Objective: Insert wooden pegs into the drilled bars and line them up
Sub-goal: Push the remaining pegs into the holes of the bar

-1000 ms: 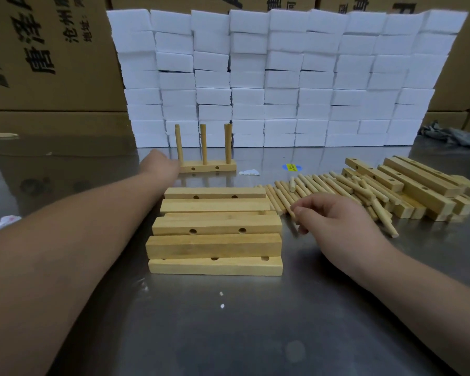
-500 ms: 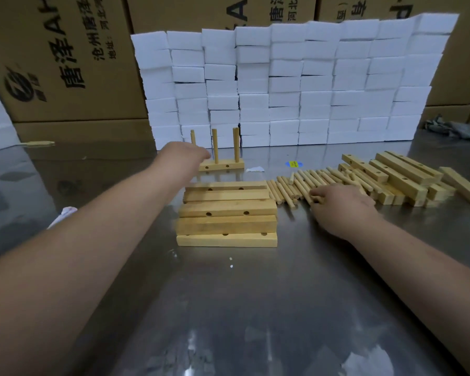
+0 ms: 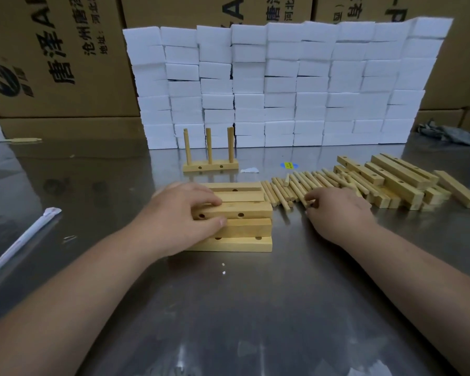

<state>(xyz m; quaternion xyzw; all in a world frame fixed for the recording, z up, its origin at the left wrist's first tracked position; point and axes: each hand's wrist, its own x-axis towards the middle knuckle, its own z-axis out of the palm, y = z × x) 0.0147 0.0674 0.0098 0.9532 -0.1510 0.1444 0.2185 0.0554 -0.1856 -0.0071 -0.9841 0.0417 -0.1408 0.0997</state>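
Several drilled wooden bars point(image 3: 244, 229) lie side by side in front of me on the steel table. My left hand point(image 3: 182, 215) grips the middle bar point(image 3: 255, 211) of that row, fingers over its far edge and thumb on its near side. My right hand point(image 3: 337, 213) rests on the row of loose wooden pegs point(image 3: 296, 185) and its fingertips pinch one peg. Farther back stands a finished bar with three upright pegs point(image 3: 210, 165).
A heap of more drilled bars point(image 3: 391, 180) lies at the right. A wall of white foam blocks point(image 3: 282, 85) and cardboard boxes point(image 3: 52, 58) close off the back. A white paper strip point(image 3: 25, 240) lies at the left, a grey rag point(image 3: 453, 134) at far right.
My left hand has come back from the finished pegged bar and taken hold of the middle bar of the row. My right hand has stayed on the loose pegs.
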